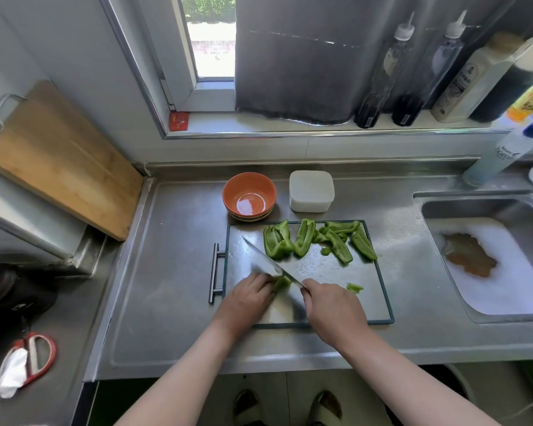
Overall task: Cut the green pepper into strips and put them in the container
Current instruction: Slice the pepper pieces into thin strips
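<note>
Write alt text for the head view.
On a steel cutting board, the left hand holds a green pepper piece while the right hand grips a knife cutting it. More pepper pieces lie farther back; an orange bowl and a white container stand behind the board.

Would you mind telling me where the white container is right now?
In the head view, the white container sits on the steel counter just behind the cutting board, immediately right of the orange bowl.

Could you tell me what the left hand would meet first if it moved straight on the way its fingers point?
Likely the small green pepper piece that the left hand holds, then the blade of the steel knife; depth is unclear.
</note>
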The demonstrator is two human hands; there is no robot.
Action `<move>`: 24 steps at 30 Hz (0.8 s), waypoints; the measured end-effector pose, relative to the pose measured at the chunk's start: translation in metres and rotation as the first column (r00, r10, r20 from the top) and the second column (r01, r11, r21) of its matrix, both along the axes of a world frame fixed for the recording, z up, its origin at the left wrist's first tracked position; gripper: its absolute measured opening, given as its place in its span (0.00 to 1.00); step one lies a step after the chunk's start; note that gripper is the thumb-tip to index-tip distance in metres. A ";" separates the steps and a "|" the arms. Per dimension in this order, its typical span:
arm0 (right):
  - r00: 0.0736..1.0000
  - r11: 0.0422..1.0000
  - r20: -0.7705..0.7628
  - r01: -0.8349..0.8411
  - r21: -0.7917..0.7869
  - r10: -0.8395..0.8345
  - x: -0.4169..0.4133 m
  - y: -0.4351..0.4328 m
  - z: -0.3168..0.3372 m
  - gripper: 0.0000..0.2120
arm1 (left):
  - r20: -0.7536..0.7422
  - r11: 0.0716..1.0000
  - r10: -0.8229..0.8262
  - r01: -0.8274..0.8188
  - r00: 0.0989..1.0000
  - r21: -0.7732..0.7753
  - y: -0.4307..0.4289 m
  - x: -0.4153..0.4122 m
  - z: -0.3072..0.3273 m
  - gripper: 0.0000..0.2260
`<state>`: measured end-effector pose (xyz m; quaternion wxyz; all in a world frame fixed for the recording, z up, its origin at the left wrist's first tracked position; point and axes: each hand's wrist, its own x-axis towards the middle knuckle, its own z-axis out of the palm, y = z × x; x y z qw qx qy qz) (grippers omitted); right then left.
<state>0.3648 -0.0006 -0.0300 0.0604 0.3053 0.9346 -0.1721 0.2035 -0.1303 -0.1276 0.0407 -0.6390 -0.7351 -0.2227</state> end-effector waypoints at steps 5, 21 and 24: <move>0.990 0.986 0.088 -0.118 0.121 0.108 -0.001 -0.008 0.000 0.09 | -0.056 0.999 -0.039 0.041 0.998 0.028 0.005 -0.007 0.001 0.08; 0.998 0.998 0.069 -0.007 -0.054 0.011 -0.003 0.019 -0.003 0.10 | -0.018 0.994 -0.105 0.105 0.994 -0.010 0.016 -0.008 0.006 0.11; 0.998 0.996 0.063 -0.003 -0.087 0.009 -0.001 0.018 -0.004 0.11 | -0.038 0.995 -0.094 0.095 0.995 0.024 0.014 -0.006 0.009 0.11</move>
